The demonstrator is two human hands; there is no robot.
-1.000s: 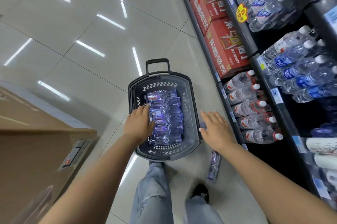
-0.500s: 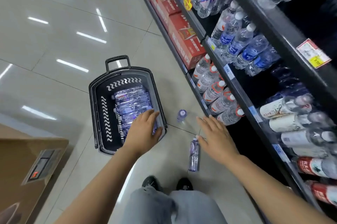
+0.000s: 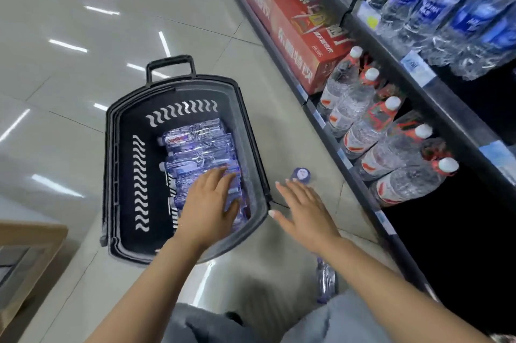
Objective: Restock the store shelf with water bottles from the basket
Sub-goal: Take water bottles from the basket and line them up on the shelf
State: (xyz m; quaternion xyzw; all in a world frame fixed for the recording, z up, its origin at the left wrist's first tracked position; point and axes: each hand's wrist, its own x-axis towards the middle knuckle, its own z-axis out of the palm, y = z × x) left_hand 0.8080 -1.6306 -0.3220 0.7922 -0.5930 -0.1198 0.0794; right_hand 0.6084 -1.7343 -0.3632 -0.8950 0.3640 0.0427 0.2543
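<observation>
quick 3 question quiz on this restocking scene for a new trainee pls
1. True or false: the left hand is inside the basket, on the bottles.
2. Where is the right hand? A) on the shelf B) over the floor beside the basket C) holding a red box
3. What colour are the caps of the bottom-shelf bottles?

Key: 1 true; 2 B; 3 white

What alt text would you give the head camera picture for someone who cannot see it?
A person's left hand rests on purple-labelled water bottles in a black basket on a shop floor, while the open right hand hovers beside it. Two more bottles sit on the floor by a bottle-filled shelf.
</observation>
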